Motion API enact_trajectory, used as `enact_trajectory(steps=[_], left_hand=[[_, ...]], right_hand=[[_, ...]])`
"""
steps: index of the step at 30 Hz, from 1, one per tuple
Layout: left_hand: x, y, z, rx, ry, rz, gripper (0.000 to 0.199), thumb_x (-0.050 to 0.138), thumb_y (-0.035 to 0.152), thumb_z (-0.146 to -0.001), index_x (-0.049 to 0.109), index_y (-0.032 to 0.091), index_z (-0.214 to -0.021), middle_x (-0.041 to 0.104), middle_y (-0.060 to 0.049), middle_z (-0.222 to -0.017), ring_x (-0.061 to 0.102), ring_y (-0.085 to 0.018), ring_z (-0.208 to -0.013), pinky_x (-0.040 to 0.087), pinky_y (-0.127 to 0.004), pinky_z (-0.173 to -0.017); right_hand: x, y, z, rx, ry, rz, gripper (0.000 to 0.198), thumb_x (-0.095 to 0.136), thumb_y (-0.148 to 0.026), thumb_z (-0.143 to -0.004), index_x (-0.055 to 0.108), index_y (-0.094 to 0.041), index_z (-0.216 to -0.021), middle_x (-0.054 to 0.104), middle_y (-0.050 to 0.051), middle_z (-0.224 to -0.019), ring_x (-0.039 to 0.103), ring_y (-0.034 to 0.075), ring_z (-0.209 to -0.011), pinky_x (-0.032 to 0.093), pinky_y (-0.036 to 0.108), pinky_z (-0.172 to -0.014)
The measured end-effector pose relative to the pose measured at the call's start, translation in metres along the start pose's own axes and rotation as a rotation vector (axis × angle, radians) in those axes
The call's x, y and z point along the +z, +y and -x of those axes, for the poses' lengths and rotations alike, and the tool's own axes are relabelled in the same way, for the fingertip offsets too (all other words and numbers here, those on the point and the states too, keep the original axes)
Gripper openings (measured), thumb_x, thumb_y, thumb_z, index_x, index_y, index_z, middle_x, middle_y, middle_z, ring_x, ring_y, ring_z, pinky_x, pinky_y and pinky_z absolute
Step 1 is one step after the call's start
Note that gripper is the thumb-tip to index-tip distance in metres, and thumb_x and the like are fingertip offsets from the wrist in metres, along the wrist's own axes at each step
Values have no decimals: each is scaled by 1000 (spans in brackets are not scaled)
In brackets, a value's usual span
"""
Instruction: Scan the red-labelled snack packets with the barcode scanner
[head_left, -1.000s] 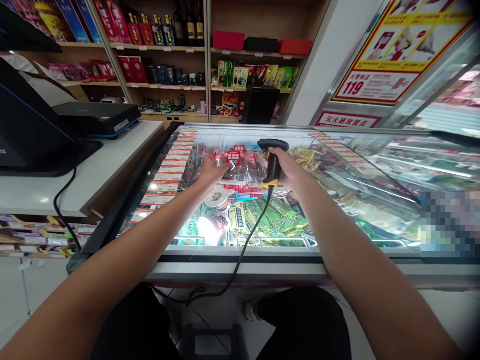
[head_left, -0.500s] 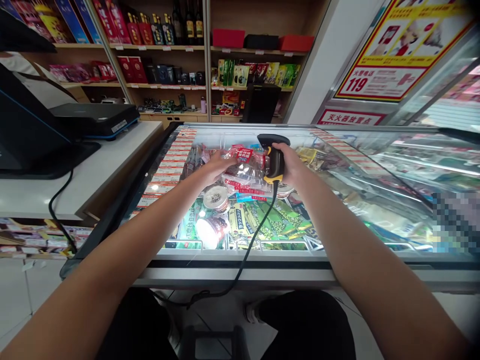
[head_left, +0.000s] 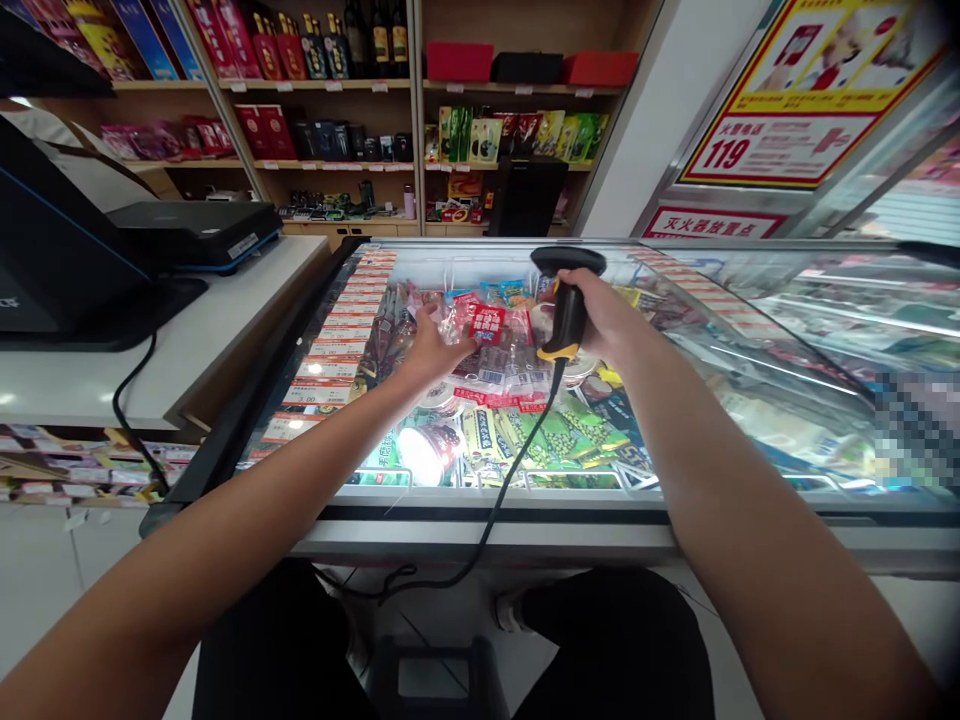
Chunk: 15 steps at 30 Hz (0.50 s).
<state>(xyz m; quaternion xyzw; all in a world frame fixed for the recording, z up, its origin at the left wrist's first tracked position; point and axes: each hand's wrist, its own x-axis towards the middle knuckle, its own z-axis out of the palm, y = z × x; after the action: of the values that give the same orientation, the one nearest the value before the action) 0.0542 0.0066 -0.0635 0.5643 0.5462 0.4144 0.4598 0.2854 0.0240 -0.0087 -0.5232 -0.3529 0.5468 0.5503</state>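
Note:
My right hand point(head_left: 604, 318) is wrapped round the handle of a black and yellow barcode scanner point(head_left: 570, 318), held upright above the freezer goods with its head at the top. A black cord runs down from it toward me. My left hand point(head_left: 435, 352) is spread, thumb and forefinger apart, its thumb at the left edge of a clear plastic food packet point(head_left: 491, 350) with a red label. That packet lies face up on other goods in the chest freezer point(head_left: 480, 505). Near my left wrist is a round ice cream tub point(head_left: 427, 452), partly lost in glare.
Green ice pop packets point(head_left: 551, 430) fill the freezer's front. A glass lid point(head_left: 750, 350) covers its right side. To the left, a counter point(head_left: 247, 310) carries a scale point(head_left: 199, 230). Shelves point(head_left: 330, 165) stand behind; a black stool point(head_left: 431, 670) is between my legs.
My left hand's fingers have spread from the packet, which now lies flatter. The scanner has moved slightly up and right, away from the packet.

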Motion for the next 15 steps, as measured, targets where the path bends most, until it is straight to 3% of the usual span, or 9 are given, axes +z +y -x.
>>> enact_trajectory(steps=[4, 7, 11, 15], left_hand=[[-2, 2, 17, -1, 43, -284, 95, 87, 52, -73, 36, 23, -147, 27, -24, -158, 32, -44, -151, 32, -58, -122], [-6, -3, 28, 61, 14, -424, 95, 83, 63, -70, 40, 20, -143, 36, -24, -150, 34, -45, -148, 36, -58, -118], [-17, -12, 34, 154, -19, -498, 83, 76, 68, -75, 46, 19, -135, 54, -20, -137, 58, -37, -125, 49, -49, -101], [-27, -12, 36, 132, -26, -580, 71, 76, 68, -74, 56, 16, -117, 61, -17, -126, 61, -32, -112, 49, -42, -91]], right_hand=[[-3, -8, 2, -149, 82, -56, 16, 65, -35, -93, 63, -22, -85, 68, 2, -81, 68, 13, -69, 59, 21, -62], [-1, -10, 4, -214, 110, -59, 19, 64, -35, -94, 61, -22, -80, 65, 1, -75, 64, 12, -64, 57, 21, -58], [2, -11, 7, -237, 60, -85, 23, 67, -41, -90, 58, -24, -78, 63, 0, -72, 61, 13, -59, 58, 27, -60], [3, -11, 11, -261, 32, -105, 24, 69, -43, -87, 55, -26, -78, 61, -1, -70, 58, 14, -57, 55, 28, -56]])
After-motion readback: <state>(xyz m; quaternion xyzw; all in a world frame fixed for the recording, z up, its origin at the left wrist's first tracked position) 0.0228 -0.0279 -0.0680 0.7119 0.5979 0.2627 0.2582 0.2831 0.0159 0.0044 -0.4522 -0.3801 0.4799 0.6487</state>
